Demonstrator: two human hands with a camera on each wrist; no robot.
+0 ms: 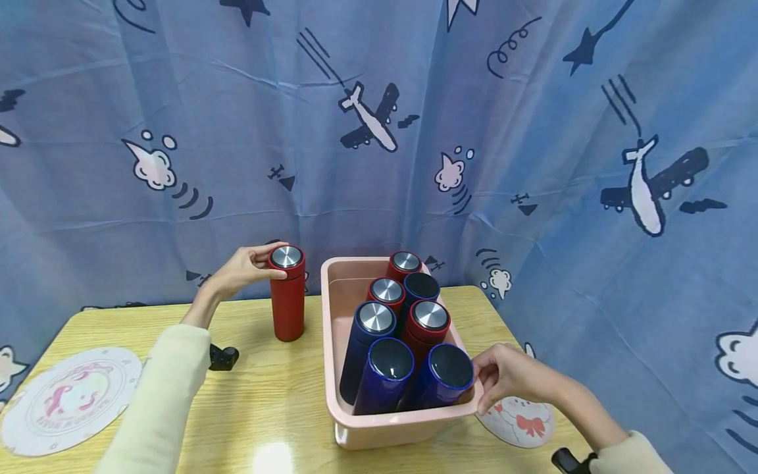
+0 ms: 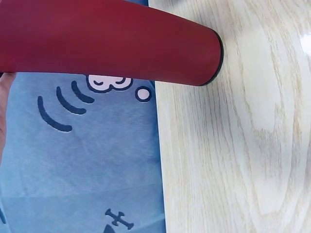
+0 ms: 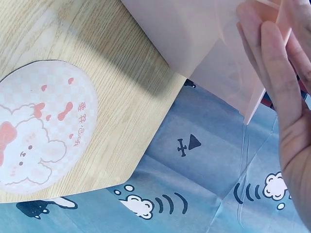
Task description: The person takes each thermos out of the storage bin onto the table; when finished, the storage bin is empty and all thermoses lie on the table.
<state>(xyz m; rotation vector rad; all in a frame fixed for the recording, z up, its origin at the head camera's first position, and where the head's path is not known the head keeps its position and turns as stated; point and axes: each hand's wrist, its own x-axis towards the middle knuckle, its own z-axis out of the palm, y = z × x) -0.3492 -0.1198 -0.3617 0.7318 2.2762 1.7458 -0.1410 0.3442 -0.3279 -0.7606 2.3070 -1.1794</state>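
My left hand (image 1: 245, 268) grips a red thermos flask (image 1: 288, 306) near its silver-topped lid, thumb in front and fingers behind. The flask is upright, left of a pink plastic bin (image 1: 329, 342); in the left wrist view its base is close to the table, and I cannot tell whether it touches. My right hand (image 1: 518, 374) pinches the bin's rim at the near right corner, thumb outside. Inside the bin stand several flasks, among them a red flask (image 1: 430, 317), a blue flask with a silver top (image 1: 376, 319) and a blue flask with a black top (image 1: 451, 368).
A round white mat (image 1: 71, 428) with a pink print lies at the table's left. Another round mat (image 3: 43, 126), with a bear print, lies at the right by the bin. Behind the wooden table (image 1: 249, 408) hangs a blue patterned curtain (image 1: 237, 131).
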